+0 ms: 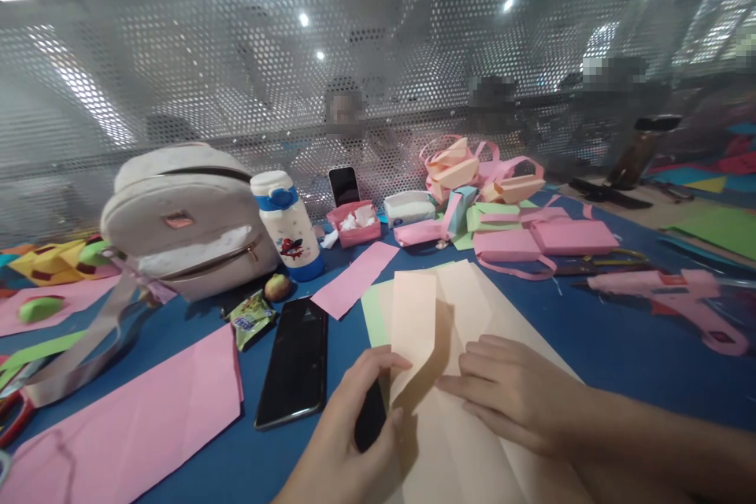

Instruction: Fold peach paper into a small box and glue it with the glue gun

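My left hand (354, 417) grips the lower edge of a folded peach paper strip (413, 315) between thumb and fingers. The strip stands up from the larger peach paper sheets (472, 441) and casts a shadow on them. Flat on those sheets, close to the strip's right side, rests my right hand (513, 386), its fingers stretched out and holding nothing. A dark object (370, 417) shows partly inside the curve of my left hand; I cannot make out what it is. Light green paper (373, 315) peeks out beneath the peach sheets.
A black phone (294, 362) and pink paper (147, 417) lie leftward. Behind stand a backpack (189, 213), a bottle (289, 228) and a tissue pack (409, 208). Folded paper boxes (508, 248) and a pink glue gun (667, 291) lie on the right, before a perforated metal panel (390, 39).
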### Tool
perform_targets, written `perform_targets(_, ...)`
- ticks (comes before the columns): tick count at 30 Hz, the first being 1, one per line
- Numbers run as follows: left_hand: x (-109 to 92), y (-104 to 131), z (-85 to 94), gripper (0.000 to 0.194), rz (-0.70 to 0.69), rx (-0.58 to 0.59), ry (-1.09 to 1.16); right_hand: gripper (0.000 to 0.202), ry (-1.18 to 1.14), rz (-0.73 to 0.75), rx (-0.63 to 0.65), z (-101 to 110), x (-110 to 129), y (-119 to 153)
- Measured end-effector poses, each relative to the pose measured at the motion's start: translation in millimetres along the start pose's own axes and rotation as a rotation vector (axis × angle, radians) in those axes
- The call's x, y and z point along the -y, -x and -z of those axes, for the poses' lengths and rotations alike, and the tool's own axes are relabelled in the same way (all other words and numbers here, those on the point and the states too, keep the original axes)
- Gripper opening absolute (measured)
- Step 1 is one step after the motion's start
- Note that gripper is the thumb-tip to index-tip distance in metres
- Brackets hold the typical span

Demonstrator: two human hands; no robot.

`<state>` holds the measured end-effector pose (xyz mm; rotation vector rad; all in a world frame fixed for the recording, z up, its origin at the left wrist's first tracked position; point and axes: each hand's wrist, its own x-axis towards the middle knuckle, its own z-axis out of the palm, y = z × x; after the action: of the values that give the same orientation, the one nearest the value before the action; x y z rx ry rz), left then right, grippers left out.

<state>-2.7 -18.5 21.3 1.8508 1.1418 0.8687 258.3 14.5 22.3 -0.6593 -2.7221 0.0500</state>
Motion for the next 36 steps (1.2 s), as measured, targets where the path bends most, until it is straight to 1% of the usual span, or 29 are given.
perform_targets(5,-3.1,-0.6,0.4,0.035,0.018,-0.017,-0.028,0.036,0.002,0.013,-0.023,2.9,-1.6,0.1)
perform_targets(10,-8.2,-4.1,0.2,0.032,0.010,-0.021,-0.019,0.033,-0.035,-0.005,-0.123,8.8,-7.7,-0.7)
perform_targets(14,-11.4,-7.5,0.0,0.030,-0.007,-0.014,-0.017,0.026,-0.051,-0.043,-0.216,16.0,-13.9,-3.5)
perform_targets(19,-10.3,-8.2,-0.4,0.030,0.011,-0.015,-0.005,0.022,0.018,-0.024,-0.312,30.9,-15.3,-19.1)
perform_targets(23,-5.4,-7.5,-1.1,0.033,0.046,-0.023,0.025,0.016,0.112,0.044,-0.290,36.9,-15.6,-35.9)
perform_targets(27,1.3,-7.8,-2.3,0.037,0.048,-0.045,0.065,0.012,0.217,0.071,-0.214,34.9,-19.5,-47.3)
perform_targets(30,4.0,-9.1,-2.8,0.037,0.032,-0.039,0.091,0.015,0.235,0.071,-0.191,34.1,-20.7,-53.2)
perform_targets(33,4.3,-10.6,-3.5,0.038,0.024,-0.030,0.105,0.022,0.243,0.115,-0.180,32.6,-19.4,-58.7)
perform_targets(36,4.9,-11.5,-4.7,0.039,0.018,-0.037,0.119,0.019,0.268,0.162,-0.180,27.3,-18.8,-63.7)
